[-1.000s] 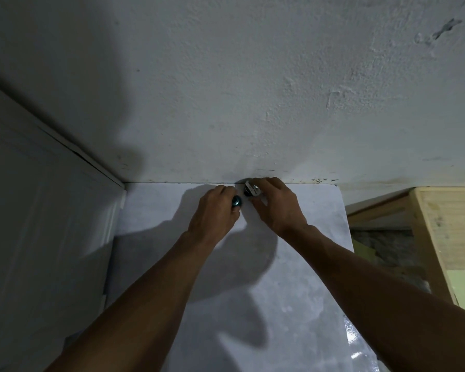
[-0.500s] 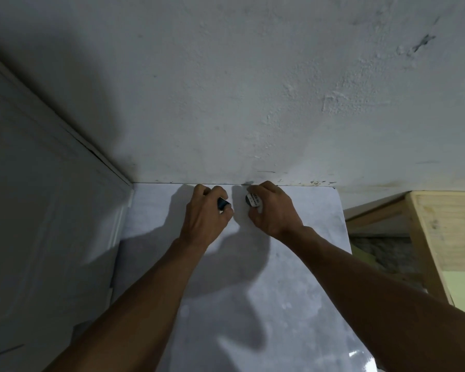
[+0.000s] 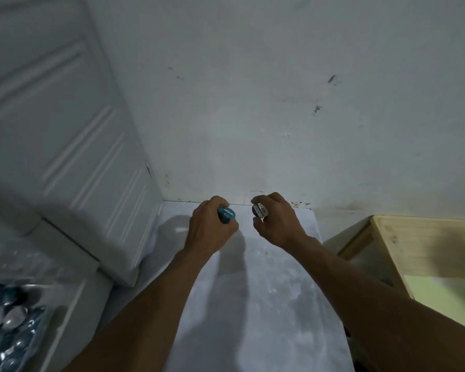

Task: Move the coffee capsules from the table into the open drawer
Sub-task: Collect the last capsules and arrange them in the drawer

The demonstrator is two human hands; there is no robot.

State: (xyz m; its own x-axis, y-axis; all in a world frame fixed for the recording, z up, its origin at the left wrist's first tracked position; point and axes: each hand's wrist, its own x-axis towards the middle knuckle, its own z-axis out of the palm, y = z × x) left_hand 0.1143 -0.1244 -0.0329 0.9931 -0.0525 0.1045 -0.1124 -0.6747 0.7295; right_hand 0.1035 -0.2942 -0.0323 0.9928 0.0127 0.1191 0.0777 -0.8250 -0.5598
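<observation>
- left hand (image 3: 209, 230) pinches teal capsule (image 3: 226, 214); right hand (image 3: 277, 224) pinches silver capsule (image 3: 260, 210); both have risen off the table's (image 3: 266, 304) far edge
- drawer (image 3: 69, 312), left of the table, enters view; carrying likely next

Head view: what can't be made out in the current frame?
Teal capsule: body mostly hidden in the left hand grip; print too small to read.
Silver capsule: only one end shows, the right hand covers the rest; label unreadable.
Drawer: cut off by the left and bottom edges, blurred; capsules inside cannot be counted.
Table: near end hidden by both forearms and the bottom edge.
</observation>
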